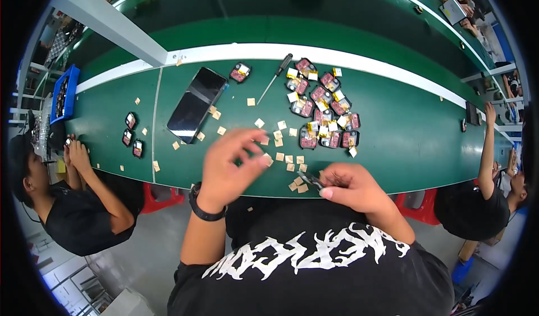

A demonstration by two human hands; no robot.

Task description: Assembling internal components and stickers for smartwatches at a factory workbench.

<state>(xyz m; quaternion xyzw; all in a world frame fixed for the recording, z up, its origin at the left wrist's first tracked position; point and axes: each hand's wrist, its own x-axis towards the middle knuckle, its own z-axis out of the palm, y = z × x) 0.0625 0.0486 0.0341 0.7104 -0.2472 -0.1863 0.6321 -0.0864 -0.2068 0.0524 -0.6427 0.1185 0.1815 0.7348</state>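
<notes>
My left hand point(231, 167), with a dark band at the wrist, hovers over the near part of the green table. Its fingers are curved, with thumb and forefinger apart. A small tan square point(268, 159) shows at the thumb tip; whether it touches the thumb I cannot tell. My right hand point(355, 188) is closed on a small black flat piece point(311, 180), seen nearly edge-on near the table's front edge. Between the hands lie several tan squares point(289, 159). Beyond the right hand, black-cased circuit modules point(321, 95) with reddish boards and silvery-yellow parts are crowded together.
A black smartphone-like slab point(196, 105) lies left of centre. A screwdriver point(275, 79) rests farther back, beside a single module point(240, 72). More modules point(130, 120) lie leftward. A white post point(112, 21) rises far left. Co-workers sit at left point(84, 204) and right point(474, 198).
</notes>
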